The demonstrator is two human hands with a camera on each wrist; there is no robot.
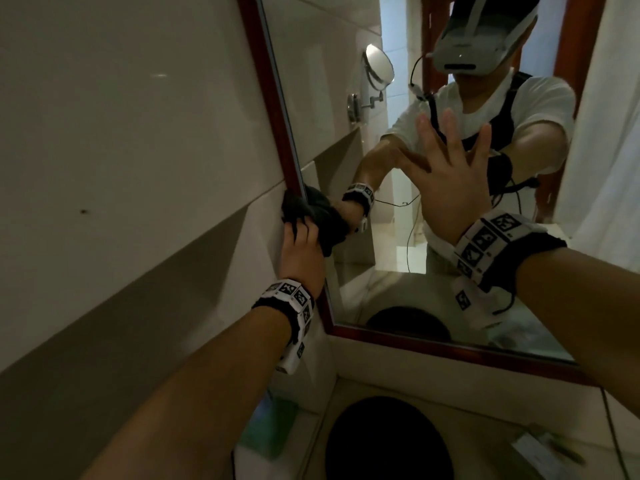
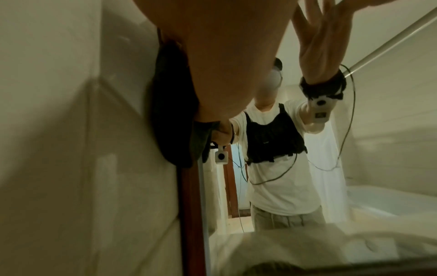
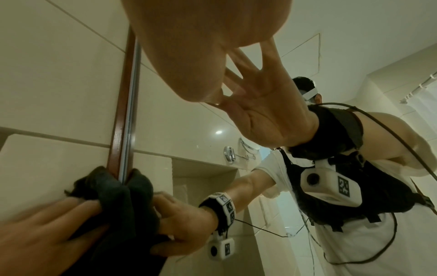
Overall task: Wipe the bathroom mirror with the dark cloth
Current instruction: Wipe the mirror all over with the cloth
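The bathroom mirror (image 1: 329,109) has a red-brown wooden frame (image 1: 273,98) and fills the upper right of the head view. My left hand (image 1: 299,247) grips the dark cloth (image 1: 294,209) and presses it over the frame's left edge, half on the tiled wall. The right wrist view shows the cloth (image 3: 113,196) bunched around the frame (image 3: 123,112), with my left hand's fingers (image 3: 47,229) on it. My right hand (image 1: 450,181) lies flat on the glass, fingers spread, holding nothing. The left wrist view shows the cloth (image 2: 170,112) under my palm.
A beige tiled wall (image 1: 121,133) lies left of the mirror. Below it, a counter holds a round black basin (image 1: 388,445), a green item (image 1: 266,427) and a small packet (image 1: 540,448). The glass reflects me and a round wall-mounted vanity mirror (image 1: 379,67).
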